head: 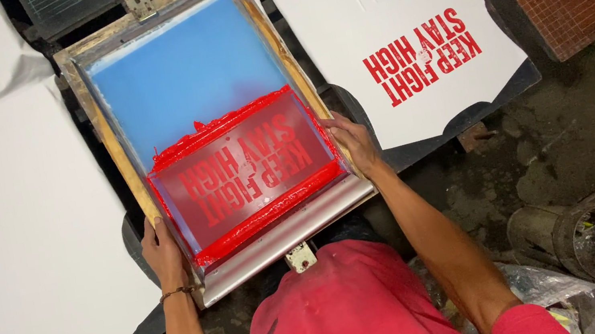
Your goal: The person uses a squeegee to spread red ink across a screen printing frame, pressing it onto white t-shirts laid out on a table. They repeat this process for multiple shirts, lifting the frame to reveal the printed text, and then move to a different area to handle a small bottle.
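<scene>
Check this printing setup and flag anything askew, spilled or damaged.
Nothing stands out. Both hands, left hand and right hand, grip the frame; the red ink stays inside it, and the printed shirt lies flat.

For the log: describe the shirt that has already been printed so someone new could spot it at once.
Start at the wooden-framed printing screen with its blue mesh and red ink, gripped at its sides by the left hand and right hand. Just right of it lies a white shirt on a dark board. It alone bears red block lettering; the white shirts left of the screen are blank.
</scene>
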